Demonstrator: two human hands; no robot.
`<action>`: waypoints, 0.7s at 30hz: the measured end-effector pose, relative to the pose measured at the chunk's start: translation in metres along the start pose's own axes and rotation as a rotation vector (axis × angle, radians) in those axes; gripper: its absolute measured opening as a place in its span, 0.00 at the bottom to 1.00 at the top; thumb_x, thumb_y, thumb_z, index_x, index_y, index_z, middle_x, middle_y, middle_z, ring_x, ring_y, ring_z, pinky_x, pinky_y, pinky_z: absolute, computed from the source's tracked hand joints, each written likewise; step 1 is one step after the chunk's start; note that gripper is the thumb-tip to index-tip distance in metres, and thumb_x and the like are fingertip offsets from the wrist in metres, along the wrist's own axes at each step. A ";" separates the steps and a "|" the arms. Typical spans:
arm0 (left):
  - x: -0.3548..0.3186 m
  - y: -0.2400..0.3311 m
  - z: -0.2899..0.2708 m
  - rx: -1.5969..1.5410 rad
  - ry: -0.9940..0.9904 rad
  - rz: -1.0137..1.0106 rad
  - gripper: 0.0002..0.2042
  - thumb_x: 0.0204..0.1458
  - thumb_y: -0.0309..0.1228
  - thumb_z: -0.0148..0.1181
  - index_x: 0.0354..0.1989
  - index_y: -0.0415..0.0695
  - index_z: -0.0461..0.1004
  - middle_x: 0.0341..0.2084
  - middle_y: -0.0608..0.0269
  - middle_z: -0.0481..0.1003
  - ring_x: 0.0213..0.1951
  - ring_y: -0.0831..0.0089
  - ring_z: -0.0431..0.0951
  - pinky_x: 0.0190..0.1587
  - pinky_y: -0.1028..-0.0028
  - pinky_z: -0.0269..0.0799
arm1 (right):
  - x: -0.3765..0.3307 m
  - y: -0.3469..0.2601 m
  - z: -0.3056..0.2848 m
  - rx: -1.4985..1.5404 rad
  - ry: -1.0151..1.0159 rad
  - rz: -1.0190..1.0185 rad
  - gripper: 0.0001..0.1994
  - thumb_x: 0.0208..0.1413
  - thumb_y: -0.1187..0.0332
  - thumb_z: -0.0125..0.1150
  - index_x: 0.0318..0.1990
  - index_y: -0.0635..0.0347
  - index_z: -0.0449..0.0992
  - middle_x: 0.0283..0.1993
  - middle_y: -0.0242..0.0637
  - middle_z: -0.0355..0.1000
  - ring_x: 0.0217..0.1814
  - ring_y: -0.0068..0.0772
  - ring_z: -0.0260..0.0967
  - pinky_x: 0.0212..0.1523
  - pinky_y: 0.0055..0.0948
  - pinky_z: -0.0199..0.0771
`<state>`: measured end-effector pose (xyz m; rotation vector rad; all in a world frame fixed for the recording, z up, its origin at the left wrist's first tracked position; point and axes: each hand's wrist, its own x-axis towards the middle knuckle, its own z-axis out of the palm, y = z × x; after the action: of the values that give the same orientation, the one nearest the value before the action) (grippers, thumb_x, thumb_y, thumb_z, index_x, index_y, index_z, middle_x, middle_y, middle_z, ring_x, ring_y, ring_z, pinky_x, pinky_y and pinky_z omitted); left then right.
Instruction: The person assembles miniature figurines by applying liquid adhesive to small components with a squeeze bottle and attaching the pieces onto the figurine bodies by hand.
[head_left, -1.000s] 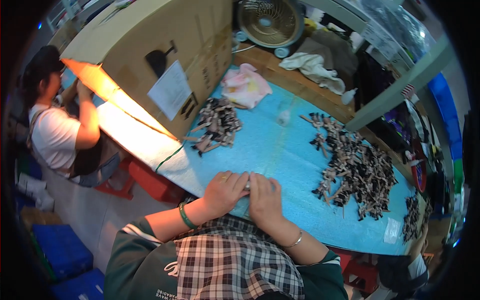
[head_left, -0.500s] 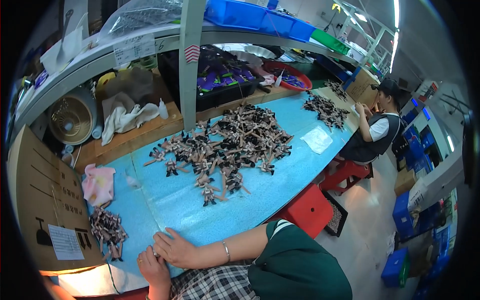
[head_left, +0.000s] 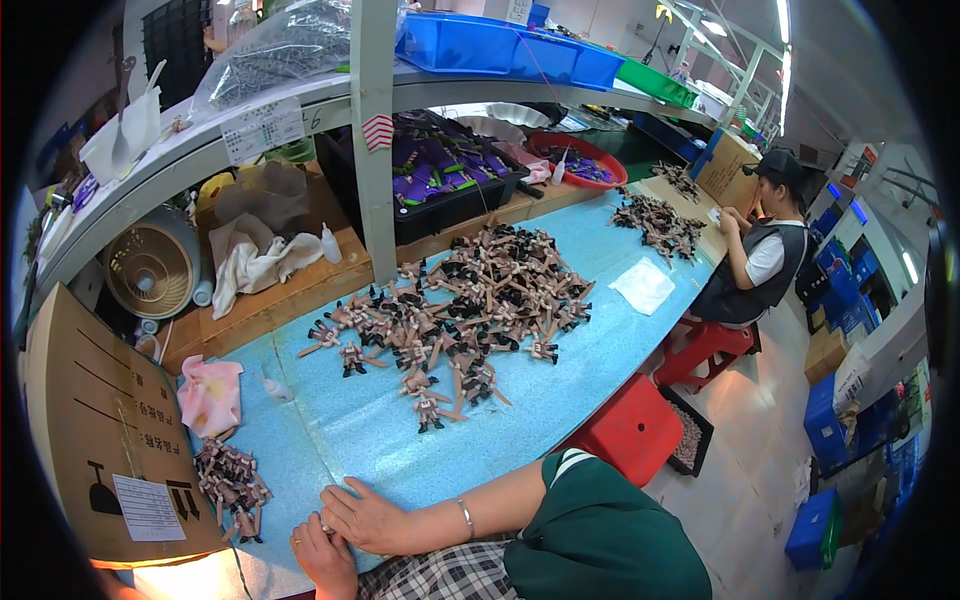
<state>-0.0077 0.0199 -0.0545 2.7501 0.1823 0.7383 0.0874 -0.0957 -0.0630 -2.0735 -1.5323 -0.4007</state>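
My left hand (head_left: 324, 562) and my right hand (head_left: 366, 516) meet at the near edge of the blue-covered table (head_left: 400, 475). The fingers of both are closed together. A tiny pale bit shows between the fingertips, too small and too covered to name. Left of my hands, by a carton, lies a small heap of brown and black toy figures (head_left: 230, 480). Farther off, in the middle of the table, spreads a large pile of similar figures (head_left: 490, 290).
A cardboard carton (head_left: 105, 440) stands at the left, beside a pink cloth (head_left: 211, 396). Behind the table are a shelf post (head_left: 373, 140), a black crate (head_left: 440, 215) and a red basin (head_left: 590, 160). A co-worker (head_left: 765, 250) sits at the far right, past a red stool (head_left: 630, 428).
The whole view has shifted slightly, so the table and piles appear a little lower and farther right. My hands stay together in the same closed pose.
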 end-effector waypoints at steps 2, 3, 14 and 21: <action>0.001 0.000 -0.002 0.018 0.017 -0.005 0.19 0.58 0.39 0.48 0.45 0.31 0.66 0.31 0.46 0.68 0.35 0.48 0.67 0.38 0.57 0.63 | 0.003 -0.002 -0.002 0.024 -0.059 0.007 0.22 0.46 0.68 0.55 0.49 0.70 0.62 0.55 0.57 0.61 0.58 0.51 0.60 0.58 0.52 0.56; 0.001 0.000 -0.004 0.003 0.005 -0.014 0.18 0.56 0.37 0.51 0.44 0.32 0.66 0.31 0.47 0.68 0.34 0.48 0.68 0.37 0.57 0.63 | 0.004 -0.003 -0.002 0.037 -0.052 -0.018 0.22 0.46 0.68 0.55 0.49 0.70 0.62 0.55 0.57 0.61 0.58 0.51 0.60 0.58 0.52 0.56; 0.005 0.004 -0.009 0.030 0.017 0.031 0.13 0.44 0.36 0.61 0.35 0.43 0.68 0.22 0.61 0.66 0.27 0.62 0.70 0.30 0.65 0.62 | 0.006 -0.003 -0.029 -0.048 -0.194 -0.048 0.17 0.48 0.67 0.52 0.46 0.64 0.66 0.54 0.49 0.65 0.56 0.42 0.65 0.57 0.50 0.57; 0.002 0.006 -0.009 0.081 0.058 0.019 0.13 0.46 0.37 0.60 0.35 0.46 0.68 0.22 0.65 0.66 0.27 0.67 0.70 0.29 0.69 0.62 | 0.010 -0.004 -0.036 -0.102 -0.124 -0.086 0.17 0.47 0.69 0.54 0.45 0.65 0.65 0.49 0.46 0.66 0.51 0.40 0.66 0.53 0.50 0.59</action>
<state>-0.0102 0.0169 -0.0447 2.8121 0.2030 0.8335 0.0892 -0.1072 -0.0270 -2.1508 -1.7109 -0.3969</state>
